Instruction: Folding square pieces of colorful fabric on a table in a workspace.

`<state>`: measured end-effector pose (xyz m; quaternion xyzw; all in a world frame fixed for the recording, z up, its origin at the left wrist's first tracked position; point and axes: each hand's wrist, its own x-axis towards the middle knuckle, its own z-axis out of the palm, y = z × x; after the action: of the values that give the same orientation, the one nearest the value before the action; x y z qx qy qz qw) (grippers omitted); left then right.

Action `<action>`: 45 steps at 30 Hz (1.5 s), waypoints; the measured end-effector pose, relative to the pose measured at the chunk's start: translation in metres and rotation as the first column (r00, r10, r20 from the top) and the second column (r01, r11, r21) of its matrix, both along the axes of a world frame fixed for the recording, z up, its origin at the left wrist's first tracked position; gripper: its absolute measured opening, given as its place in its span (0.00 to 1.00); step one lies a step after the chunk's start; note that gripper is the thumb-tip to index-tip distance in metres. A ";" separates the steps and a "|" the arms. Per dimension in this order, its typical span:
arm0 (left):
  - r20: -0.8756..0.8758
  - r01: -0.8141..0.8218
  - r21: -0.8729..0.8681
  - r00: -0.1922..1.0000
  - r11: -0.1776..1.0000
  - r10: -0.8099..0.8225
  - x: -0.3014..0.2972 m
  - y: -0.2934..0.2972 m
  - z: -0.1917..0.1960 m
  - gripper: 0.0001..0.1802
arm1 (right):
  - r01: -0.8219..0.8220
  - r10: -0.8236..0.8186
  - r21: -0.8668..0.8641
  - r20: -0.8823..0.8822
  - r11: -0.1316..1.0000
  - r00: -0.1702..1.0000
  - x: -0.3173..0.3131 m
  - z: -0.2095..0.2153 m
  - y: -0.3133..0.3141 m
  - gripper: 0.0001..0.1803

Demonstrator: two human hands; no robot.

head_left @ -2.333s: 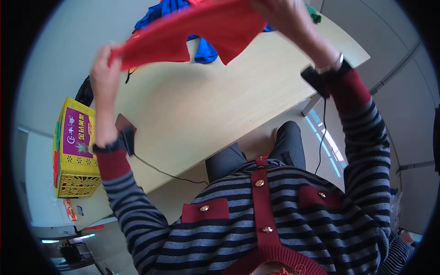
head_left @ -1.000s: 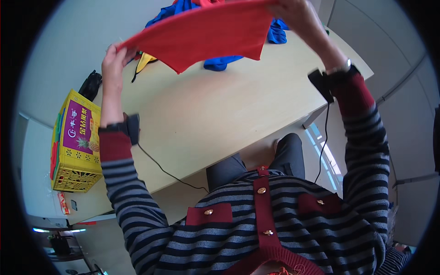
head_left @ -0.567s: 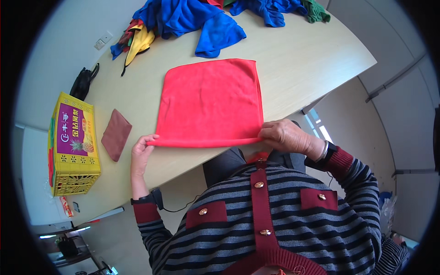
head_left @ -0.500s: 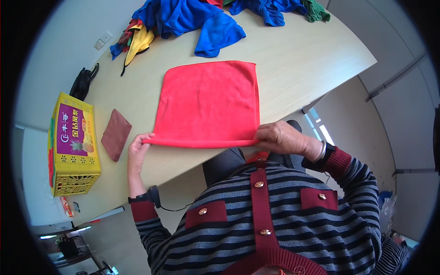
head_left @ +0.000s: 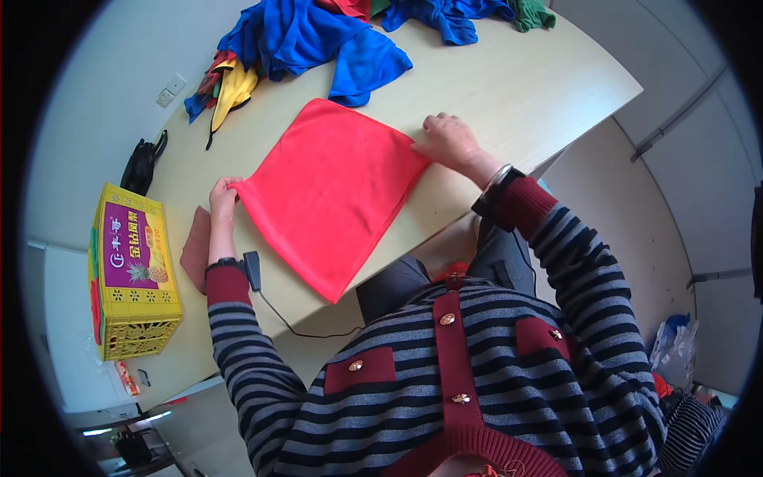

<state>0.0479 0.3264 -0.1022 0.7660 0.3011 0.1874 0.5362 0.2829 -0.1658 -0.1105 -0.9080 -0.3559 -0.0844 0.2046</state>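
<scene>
A red cloth (head_left: 334, 183) lies on the table, turned so that one corner points toward me. My left hand (head_left: 224, 199) pinches its left corner, drawing the fabric up to the fingertips. At the right corner, my right hand (head_left: 453, 143) has its thumb at the cloth's edge and its fingers apart from the thumb. That hand partly covers the corner, and no firm grip shows. Beside my left wrist lies a brownish-pink folded cloth (head_left: 195, 246), partly hidden by the forearm.
Blue cloths (head_left: 302, 40) pile up at the table's far side, with a yellow cloth (head_left: 233, 87) on the left and a green one (head_left: 531, 14) on the right. A yellow crate (head_left: 141, 318) and a black object (head_left: 143, 165) stand along the left edge.
The red cloth has turned clockwise, from square-on to a diamond. My left hand has moved up and left with its corner. My right hand has left the near corner for another, farther away.
</scene>
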 end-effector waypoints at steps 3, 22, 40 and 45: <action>-0.075 -0.069 0.074 0.994 0.995 0.074 -0.004 0.013 -0.001 0.16 | -0.067 0.066 -0.006 -0.091 0.998 0.994 -0.020 0.003 0.025 0.24; -0.320 0.460 0.805 0.869 0.376 -0.378 0.089 -0.363 0.028 0.21 | -0.081 0.083 0.033 -0.627 0.996 0.775 0.007 0.018 0.022 0.14; -0.411 0.425 0.905 0.876 0.002 -0.251 0.092 -0.383 0.009 0.02 | -0.026 0.087 0.092 -0.767 0.995 0.635 0.010 0.014 -0.003 0.16; -0.307 0.357 0.921 0.911 0.153 -0.275 0.096 -0.383 0.011 0.03 | -0.021 0.106 0.119 -0.769 0.993 0.630 0.009 0.014 -0.012 0.17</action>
<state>0.1443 -0.0570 -0.0915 0.9806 -0.0290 0.1906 -0.0364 0.2918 -0.1776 -0.0963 -0.8320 -0.2610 0.3026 0.3848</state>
